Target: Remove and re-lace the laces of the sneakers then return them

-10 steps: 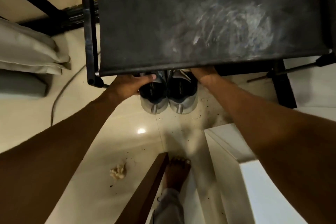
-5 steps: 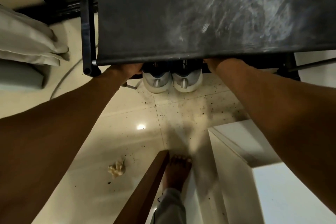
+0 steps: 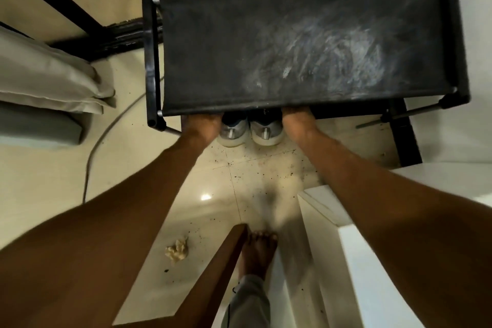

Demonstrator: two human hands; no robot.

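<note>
Two grey-and-white sneakers stand side by side on the floor with their heels toward me, the left sneaker (image 3: 234,133) and the right sneaker (image 3: 266,132). Their fronts are hidden beneath the black fabric top of the shoe rack (image 3: 292,48). My left hand (image 3: 202,125) lies against the outer side of the left sneaker. On the outer side of the right sneaker is my right hand (image 3: 296,123). The rack's front edge covers the fingers of both hands, so their hold on the shoes does not show.
A crumpled scrap (image 3: 177,249) lies on the speckled tile floor near my bare foot (image 3: 258,250). A brown wooden edge (image 3: 226,261) and a white cabinet (image 3: 372,261) stand close in front. Grey cushions (image 3: 45,80) are at left, with a cable (image 3: 93,146) trailing past.
The sneakers have gone further in under the rack's top, and only their heels show now. Both hands followed them in, and their fingers are covered. The view has drawn back.
</note>
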